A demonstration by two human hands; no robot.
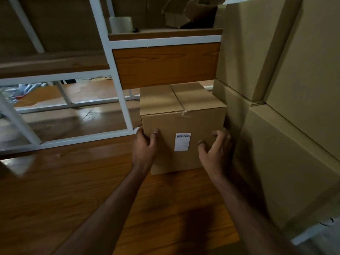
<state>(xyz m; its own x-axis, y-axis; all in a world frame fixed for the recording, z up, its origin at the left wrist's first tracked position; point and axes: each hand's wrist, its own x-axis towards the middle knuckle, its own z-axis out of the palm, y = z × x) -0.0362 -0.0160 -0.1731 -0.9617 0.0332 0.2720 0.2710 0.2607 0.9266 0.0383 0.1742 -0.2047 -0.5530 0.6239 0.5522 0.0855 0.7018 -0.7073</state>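
A taped cardboard box [184,122] stands on the wooden table [73,190], with a white barcode label [182,142] on its near face. My left hand [145,146] grips the box's left front edge, thumb on the near face and fingers wrapped round the left side. On the other side, my right hand [215,150] holds the right front edge, thumb on the near face and fingers curled over the corner. The box's far end sits under a wooden shelf panel [165,65].
Large cardboard boxes [285,144] are stacked tight against the small box's right side. A white metal shelf frame [117,80] rises at the left and behind. A roll of clear tape [120,24] and torn cardboard lie on the upper shelf.
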